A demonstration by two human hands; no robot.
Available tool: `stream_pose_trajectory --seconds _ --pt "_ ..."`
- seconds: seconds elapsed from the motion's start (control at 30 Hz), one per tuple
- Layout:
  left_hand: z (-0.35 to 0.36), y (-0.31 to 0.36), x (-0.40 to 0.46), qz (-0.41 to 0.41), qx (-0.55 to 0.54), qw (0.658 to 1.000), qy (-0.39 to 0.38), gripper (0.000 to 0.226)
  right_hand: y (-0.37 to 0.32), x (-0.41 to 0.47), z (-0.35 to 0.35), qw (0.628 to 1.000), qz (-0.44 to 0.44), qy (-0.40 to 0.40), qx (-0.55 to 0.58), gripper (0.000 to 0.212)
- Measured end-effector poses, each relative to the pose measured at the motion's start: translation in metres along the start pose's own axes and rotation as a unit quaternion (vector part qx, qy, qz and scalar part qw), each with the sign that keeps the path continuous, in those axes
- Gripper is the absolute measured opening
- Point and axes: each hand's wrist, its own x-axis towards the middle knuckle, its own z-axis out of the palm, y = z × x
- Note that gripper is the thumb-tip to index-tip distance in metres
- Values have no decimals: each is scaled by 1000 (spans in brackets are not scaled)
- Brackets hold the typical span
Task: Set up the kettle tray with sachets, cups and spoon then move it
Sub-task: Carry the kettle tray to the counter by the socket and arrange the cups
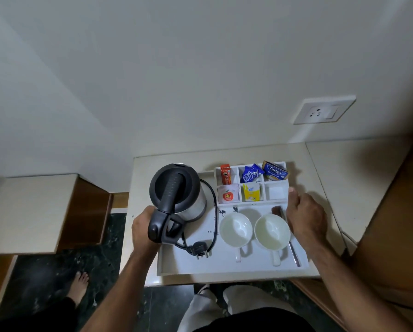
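Note:
A white tray [224, 268] lies on a cream table [303, 159]. On its left stands a black and steel kettle [176, 188] with its black cord and plug [201, 250] coiled beside it. Two white cups [235, 230] [271, 232] stand at the front right, a spoon [294, 254] to their right. Sachets [251, 176] fill the back compartments; the near right compartment [276, 191] holds none. My left hand [142, 230] grips the tray's left edge by the kettle handle. My right hand [306, 216] holds the tray's right edge.
A wall socket [324, 111] sits above the table at the right. A lower cream and wood unit [40, 212] stands to the left. Dark marble floor [40, 283] lies below, with another person's bare foot [79, 287] on it. Wooden furniture [392, 236] borders the right.

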Motion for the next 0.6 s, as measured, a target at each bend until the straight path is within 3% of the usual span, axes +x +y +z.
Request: stream_pose_trajectory --seconds 0.13,0.37,0.6 --pt "4 7 19 -9 16 1000 -18 21 -1 8 7 1000 12 -17 -3 62" --pt "16 1 27 -14 42 998 -34 21 3 10 15 999 36 -15 -16 59" --pt "27 -5 29 41 65 997 -18 23 9 13 21 999 40 -15 -32 60"
